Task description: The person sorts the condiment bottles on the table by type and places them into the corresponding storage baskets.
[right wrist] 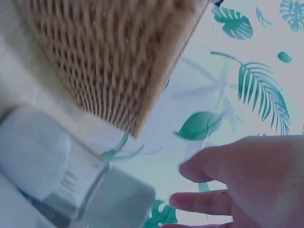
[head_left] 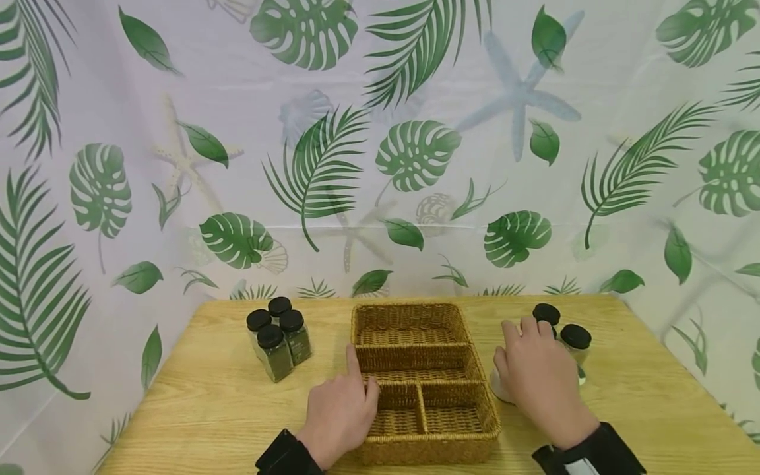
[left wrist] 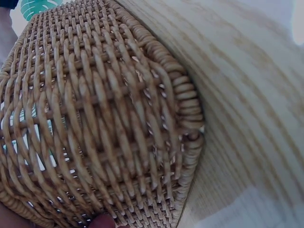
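Note:
A woven wicker basket (head_left: 430,450) with several compartments stands mid-table. My left hand (head_left: 338,412) holds its left side, index finger stretched along the wall and thumb over the rim. One fingertip (left wrist: 102,221) shows against the wicker in the left wrist view. To the basket's right, my right hand (head_left: 537,373) hovers over a group of jars, fingers loosely bent. Black lids (head_left: 576,336) show beyond it, and a whitish item (head_left: 501,388) peeks out at its left, partly hidden. In the right wrist view a pale-topped glass jar (right wrist: 33,152) lies apart from the thumb and fingers.
Several black-lidded spice jars (head_left: 276,356) cluster on the left of the wooden table (head_left: 196,396). A leaf-printed sheet (head_left: 410,218) hangs behind the table and along both sides.

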Demonstrator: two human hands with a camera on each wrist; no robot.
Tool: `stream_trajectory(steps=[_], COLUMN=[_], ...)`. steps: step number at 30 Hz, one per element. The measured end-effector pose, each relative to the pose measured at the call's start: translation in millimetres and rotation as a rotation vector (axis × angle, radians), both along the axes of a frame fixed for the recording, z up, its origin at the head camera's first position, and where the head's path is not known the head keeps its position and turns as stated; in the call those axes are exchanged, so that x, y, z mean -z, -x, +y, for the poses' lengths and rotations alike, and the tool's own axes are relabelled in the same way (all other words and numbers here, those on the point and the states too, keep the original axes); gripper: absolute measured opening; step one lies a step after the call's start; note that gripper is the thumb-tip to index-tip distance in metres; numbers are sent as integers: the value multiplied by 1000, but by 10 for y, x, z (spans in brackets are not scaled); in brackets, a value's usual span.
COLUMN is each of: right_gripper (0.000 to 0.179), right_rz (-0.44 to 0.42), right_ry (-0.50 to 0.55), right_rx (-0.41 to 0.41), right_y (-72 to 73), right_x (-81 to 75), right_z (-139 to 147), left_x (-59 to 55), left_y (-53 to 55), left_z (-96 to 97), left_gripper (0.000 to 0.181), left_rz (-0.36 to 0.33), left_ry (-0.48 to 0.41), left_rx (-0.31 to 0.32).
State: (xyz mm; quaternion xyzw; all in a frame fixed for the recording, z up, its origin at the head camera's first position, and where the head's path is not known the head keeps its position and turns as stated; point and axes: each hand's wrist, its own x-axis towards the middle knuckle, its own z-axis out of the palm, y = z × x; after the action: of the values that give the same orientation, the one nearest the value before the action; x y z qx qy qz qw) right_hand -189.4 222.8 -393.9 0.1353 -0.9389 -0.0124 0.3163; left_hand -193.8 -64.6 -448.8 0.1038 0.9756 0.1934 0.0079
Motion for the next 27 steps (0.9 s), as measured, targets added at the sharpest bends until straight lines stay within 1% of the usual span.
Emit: stream_trajectory(steps=[1, 3, 7, 13, 18, 27], right_gripper=[29, 33, 34, 25, 23, 32], right_rz=[2, -22, -106, -216, -243, -289], right_ry=[-14, -31, -37, -11, -32, -71], right_rx=[1, 5, 25, 36, 19, 7], right_y=[14, 35, 62, 103, 142, 172], right_x=[-21, -41, -31, 3, 4, 17], right_z=[36, 96, 166, 189, 196, 217], left_x=[-4, -8, -13, -12, -4, -12], left_y=[1, 6, 8, 19, 19, 7], left_z=[-4, -8, -7, 6, -5, -16], left_gripper=[69, 69, 69, 69, 69, 70], left_rz=[4, 5, -14, -22, -23, -32], left_ry=[2, 5, 1, -3, -13, -9], left_rx=[-2, -3, -2, -4, -3, -1])
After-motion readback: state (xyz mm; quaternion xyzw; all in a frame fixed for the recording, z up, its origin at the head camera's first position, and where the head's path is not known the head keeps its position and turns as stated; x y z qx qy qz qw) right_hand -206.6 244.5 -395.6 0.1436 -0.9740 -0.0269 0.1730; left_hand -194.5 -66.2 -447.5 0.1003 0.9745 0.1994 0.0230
